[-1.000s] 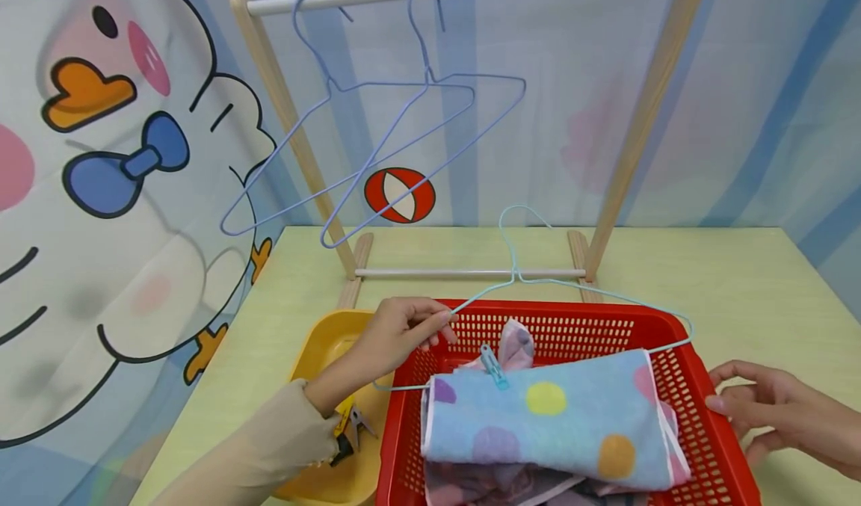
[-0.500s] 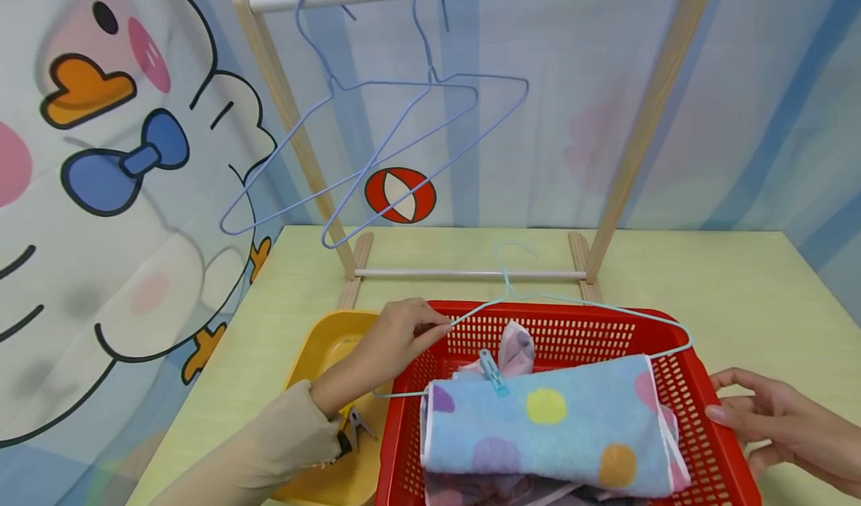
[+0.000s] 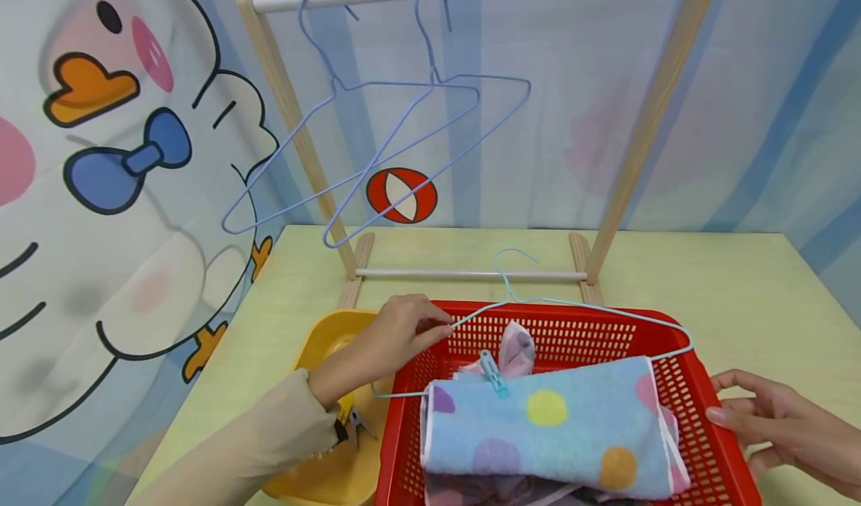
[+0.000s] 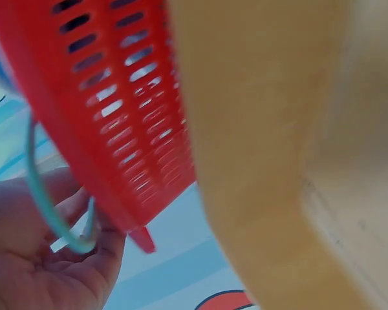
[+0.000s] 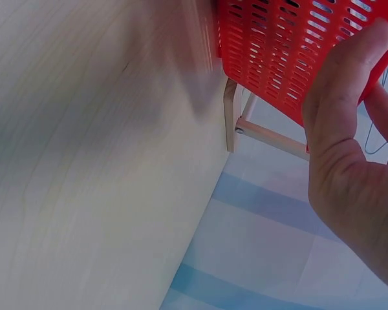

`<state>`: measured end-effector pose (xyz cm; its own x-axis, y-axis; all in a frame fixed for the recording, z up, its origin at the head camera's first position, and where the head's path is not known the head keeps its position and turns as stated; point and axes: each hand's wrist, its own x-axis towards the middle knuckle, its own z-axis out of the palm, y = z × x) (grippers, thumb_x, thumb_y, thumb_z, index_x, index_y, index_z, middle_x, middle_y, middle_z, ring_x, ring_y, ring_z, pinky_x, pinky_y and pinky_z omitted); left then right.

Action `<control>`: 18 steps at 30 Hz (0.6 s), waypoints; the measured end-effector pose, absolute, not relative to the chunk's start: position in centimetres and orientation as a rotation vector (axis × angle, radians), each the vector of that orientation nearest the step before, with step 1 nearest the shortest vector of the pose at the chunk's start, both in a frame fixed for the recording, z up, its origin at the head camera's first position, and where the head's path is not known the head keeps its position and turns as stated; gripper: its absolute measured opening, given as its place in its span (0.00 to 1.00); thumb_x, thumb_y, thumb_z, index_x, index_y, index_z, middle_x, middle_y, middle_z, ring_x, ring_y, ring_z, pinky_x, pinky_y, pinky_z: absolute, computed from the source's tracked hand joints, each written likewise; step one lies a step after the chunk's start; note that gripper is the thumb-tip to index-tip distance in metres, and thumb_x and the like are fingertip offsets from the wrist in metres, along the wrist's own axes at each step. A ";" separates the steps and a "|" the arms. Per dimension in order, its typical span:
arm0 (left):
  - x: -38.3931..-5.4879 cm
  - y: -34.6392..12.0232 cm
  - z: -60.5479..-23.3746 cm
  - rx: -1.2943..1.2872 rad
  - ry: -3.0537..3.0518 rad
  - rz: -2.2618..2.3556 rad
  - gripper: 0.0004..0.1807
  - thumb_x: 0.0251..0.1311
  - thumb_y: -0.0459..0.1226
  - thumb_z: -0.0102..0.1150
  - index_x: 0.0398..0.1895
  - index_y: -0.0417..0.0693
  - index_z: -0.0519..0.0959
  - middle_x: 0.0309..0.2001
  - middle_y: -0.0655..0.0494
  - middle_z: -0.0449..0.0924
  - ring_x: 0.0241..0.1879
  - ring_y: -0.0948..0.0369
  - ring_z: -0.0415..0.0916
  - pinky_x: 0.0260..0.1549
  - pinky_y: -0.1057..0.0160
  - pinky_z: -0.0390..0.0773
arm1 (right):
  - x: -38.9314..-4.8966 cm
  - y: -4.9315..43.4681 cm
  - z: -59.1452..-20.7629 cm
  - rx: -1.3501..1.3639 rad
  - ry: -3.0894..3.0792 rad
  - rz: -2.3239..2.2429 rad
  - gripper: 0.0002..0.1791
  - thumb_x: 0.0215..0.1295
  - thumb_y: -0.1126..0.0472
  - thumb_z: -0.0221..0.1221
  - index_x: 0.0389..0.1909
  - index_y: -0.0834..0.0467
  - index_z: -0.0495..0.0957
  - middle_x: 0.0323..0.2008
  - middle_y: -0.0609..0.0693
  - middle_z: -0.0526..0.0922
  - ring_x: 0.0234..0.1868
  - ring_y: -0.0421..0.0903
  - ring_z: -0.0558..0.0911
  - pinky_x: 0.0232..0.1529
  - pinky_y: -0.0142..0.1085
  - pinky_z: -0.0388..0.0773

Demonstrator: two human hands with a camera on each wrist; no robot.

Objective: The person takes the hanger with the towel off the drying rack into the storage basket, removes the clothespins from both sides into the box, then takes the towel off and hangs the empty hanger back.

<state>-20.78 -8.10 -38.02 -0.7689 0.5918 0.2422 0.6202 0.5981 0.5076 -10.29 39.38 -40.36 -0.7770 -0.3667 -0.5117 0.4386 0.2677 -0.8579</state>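
Observation:
My left hand (image 3: 409, 334) pinches the left shoulder of a pale blue wire hanger (image 3: 592, 306) between thumb and fingers. Over the hanger's lower bar lies a blue towel (image 3: 538, 431) with coloured dots, inside a red basket (image 3: 729, 446). A light blue clothespin (image 3: 494, 374) sits at the towel's upper edge; whether it grips the cloth is unclear. At the basket's right rim, my right hand (image 3: 780, 420) touches the outer edge with thumb and loosely bent fingers. The right wrist view has the thumb (image 5: 349, 77) against the basket's side.
Left of the basket stands a yellow tub (image 3: 329, 341) with several clips (image 3: 356, 424), partly behind my sleeve. Behind rises a wooden drying rack (image 3: 649, 117) bearing two purple hangers (image 3: 403, 117). More patterned cloth (image 3: 518, 345) lies in the basket. A printed curtain (image 3: 538, 155) backs the table.
The hanger's hook has tipped lower and toward the basket, and the towel has shifted slightly downward. My left hand keeps its hold; my right hand stays at the basket rim.

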 end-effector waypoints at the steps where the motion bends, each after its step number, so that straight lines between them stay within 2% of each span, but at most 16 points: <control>1: -20.8 -8.1 -37.8 -1.050 -2.772 -0.907 0.09 0.63 0.36 0.67 0.44 0.43 0.87 0.35 0.57 0.83 0.32 0.65 0.75 0.33 0.71 0.78 | -10.3 39.3 -40.4 0.070 1.896 -1.575 0.17 0.80 0.57 0.47 0.55 0.67 0.61 0.46 0.54 0.84 0.43 0.56 0.84 0.41 0.53 0.83; 9: -20.6 -7.2 -36.0 -1.181 -2.829 -0.921 0.11 0.68 0.39 0.62 0.46 0.43 0.86 0.37 0.58 0.85 0.34 0.67 0.78 0.36 0.70 0.79 | -10.2 39.2 -40.4 0.098 1.936 -1.548 0.18 0.80 0.56 0.48 0.56 0.67 0.60 0.46 0.54 0.84 0.42 0.55 0.84 0.41 0.53 0.83; 14: -20.6 -6.4 -35.4 -1.307 -2.892 -0.915 0.12 0.71 0.41 0.59 0.46 0.45 0.86 0.30 0.59 0.83 0.26 0.67 0.73 0.32 0.68 0.76 | -10.3 39.2 -40.5 0.099 1.925 -1.555 0.18 0.79 0.56 0.48 0.55 0.66 0.60 0.47 0.54 0.84 0.42 0.56 0.84 0.42 0.53 0.83; 18: -20.7 -5.7 -35.1 -1.340 -2.936 -0.966 0.13 0.71 0.42 0.58 0.47 0.44 0.86 0.30 0.58 0.84 0.25 0.67 0.73 0.32 0.68 0.76 | -10.2 39.2 -40.5 0.087 1.914 -1.566 0.18 0.80 0.56 0.48 0.56 0.66 0.60 0.47 0.54 0.84 0.42 0.56 0.84 0.42 0.54 0.83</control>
<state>-20.72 -5.69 -35.14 -0.6619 0.7490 0.0291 0.6200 0.5253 0.5828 -10.24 39.20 -40.47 -0.7836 -0.3428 -0.5181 0.4401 0.2823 -0.8524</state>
